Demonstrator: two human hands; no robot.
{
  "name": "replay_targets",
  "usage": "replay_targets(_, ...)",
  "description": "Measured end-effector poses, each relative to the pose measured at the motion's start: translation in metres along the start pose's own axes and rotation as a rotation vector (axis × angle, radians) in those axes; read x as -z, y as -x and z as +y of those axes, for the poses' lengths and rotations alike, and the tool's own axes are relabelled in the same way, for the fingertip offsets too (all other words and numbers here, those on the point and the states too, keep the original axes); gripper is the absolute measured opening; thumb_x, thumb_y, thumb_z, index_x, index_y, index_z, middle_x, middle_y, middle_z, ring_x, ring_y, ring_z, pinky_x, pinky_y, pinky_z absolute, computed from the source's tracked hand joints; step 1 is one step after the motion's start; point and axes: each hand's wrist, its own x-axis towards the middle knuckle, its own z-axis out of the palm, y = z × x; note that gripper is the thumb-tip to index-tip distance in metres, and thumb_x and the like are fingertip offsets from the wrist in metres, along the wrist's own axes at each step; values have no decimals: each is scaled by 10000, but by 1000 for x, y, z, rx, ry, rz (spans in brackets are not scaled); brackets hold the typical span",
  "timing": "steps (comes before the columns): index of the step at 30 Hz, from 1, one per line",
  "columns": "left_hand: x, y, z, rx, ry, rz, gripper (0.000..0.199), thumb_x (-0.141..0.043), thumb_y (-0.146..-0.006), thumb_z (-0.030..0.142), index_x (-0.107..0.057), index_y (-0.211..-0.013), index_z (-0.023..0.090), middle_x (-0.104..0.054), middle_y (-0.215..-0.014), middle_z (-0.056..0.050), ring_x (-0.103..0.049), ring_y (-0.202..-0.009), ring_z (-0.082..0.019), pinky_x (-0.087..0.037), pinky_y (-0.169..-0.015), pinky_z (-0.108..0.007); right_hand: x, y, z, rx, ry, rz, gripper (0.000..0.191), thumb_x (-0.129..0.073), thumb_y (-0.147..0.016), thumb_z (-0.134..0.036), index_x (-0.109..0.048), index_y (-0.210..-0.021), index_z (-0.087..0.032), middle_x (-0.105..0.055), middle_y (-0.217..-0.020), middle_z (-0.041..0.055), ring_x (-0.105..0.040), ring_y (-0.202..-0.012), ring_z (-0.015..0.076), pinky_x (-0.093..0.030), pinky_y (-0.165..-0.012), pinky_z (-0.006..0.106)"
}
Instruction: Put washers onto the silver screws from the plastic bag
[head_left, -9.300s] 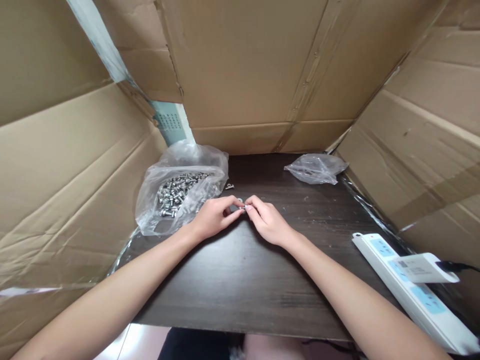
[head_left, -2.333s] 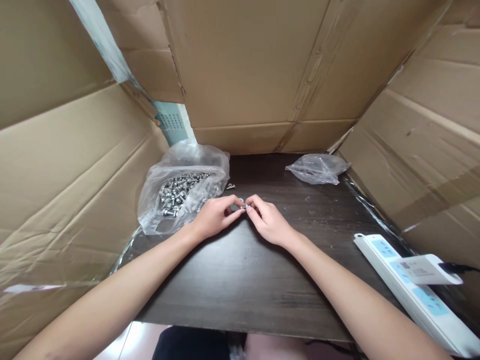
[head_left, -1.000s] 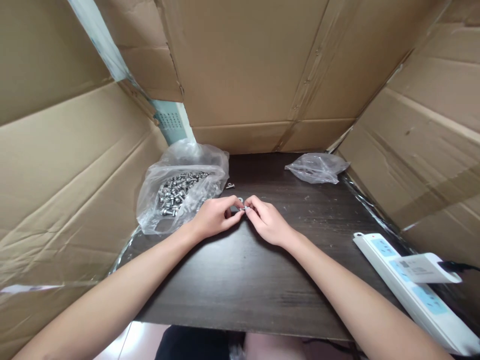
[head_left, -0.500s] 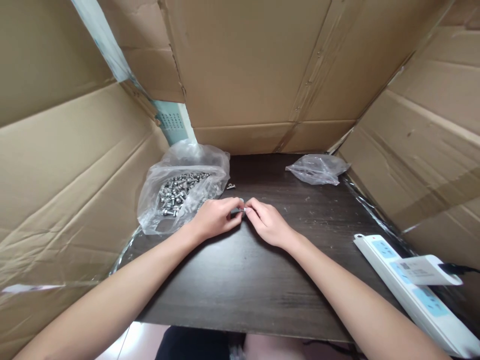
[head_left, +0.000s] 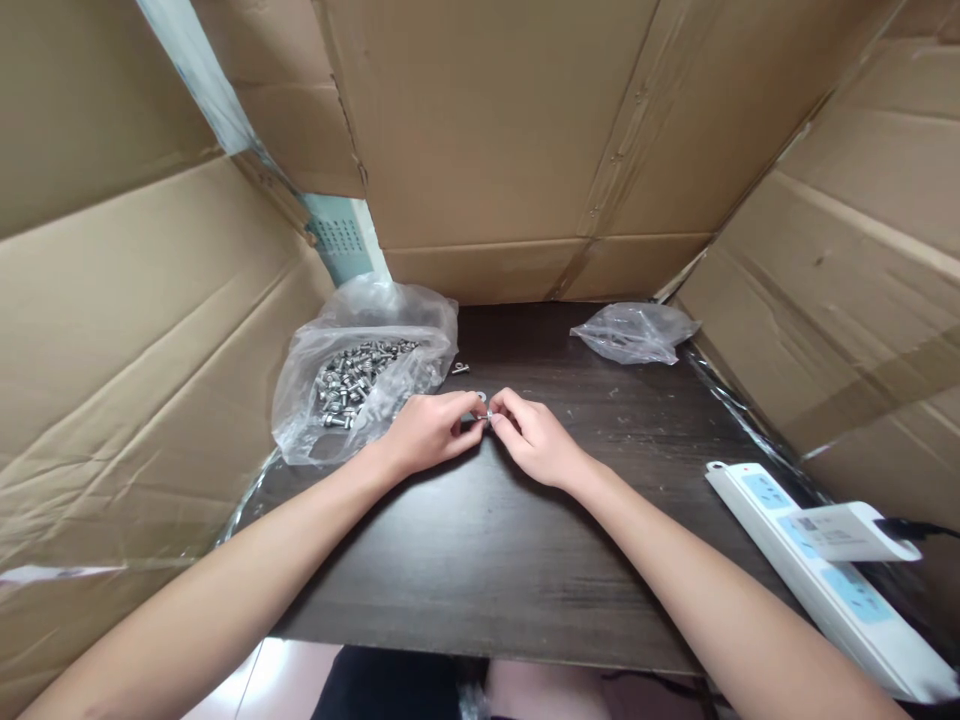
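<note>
Over the middle of the dark table [head_left: 480, 560], my left hand [head_left: 437, 430] and my right hand [head_left: 534, 440] meet fingertip to fingertip. Between them is a small metal screw [head_left: 486, 416], pinched from both sides; its finer details are too small to tell. Just behind the fingertips a washer [head_left: 481, 397] lies on the table. Farther back sits another small screw with a ring beside it [head_left: 460, 368]. Left of my left hand, an open clear plastic bag [head_left: 300, 385] holds a heap of metal bolts [head_left: 352, 380].
A second clear bag [head_left: 637, 333] lies crumpled at the back right. On the right is a white power strip [head_left: 810, 570] with a white charger [head_left: 847, 532] and black cable plugged in. Cardboard walls [head_left: 510, 130] enclose the table's back and sides.
My fingers have shifted slightly around the small screw, and the washer behind them shows more clearly. The whole view has tilted a little, moving everything slightly up.
</note>
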Motion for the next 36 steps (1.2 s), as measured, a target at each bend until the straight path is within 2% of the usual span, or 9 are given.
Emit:
replay_targets(6, -3, 1, -1, -43, -20, 16, 51, -618, -911, 215, -621, -866, 192, -644, -709, 33, -564, -562, -97, -368, -563, -216, -1, 0, 1, -7, 28, -13, 106, -441, -990, -263, -488, -901, -231, -628, -824, 24, -581, -759, 190, -406, -736, 306)
replay_targets(14, -1, 1, -1, -56, 17, 26, 22, -639, -906, 212, -649, -903, 193, -650, -720, 38, -565, -566, -90, -392, -585, -207, -2, 0, 2, -6, 73, -30, 222, -375, -1040, -303, -506, -880, -224, -648, -872, 56, -605, -822, 217, -414, -777, 338)
replay_targets(22, -1, 0, -1, -34, 14, 49, 35, -647, -899, 208, -661, -920, 185, -653, -715, 40, -571, -546, -82, -391, -571, -204, 0, 0, 0, -20, 11, -24, 123, -435, -1009, -290, -505, -928, -230, -646, -858, 25, -597, -788, 195, -413, -754, 315)
replay_targets(36, -1, 0, -2, -28, 24, 55, 34, -657, -890, 201, -665, -920, 188, -651, -694, 47, -570, -527, -78, -398, -560, -201, 1, 0, 0, -2, 23, -29, 211, -409, -1043, -291, -555, -909, -220, -669, -879, 42, -623, -821, 200, -431, -778, 318)
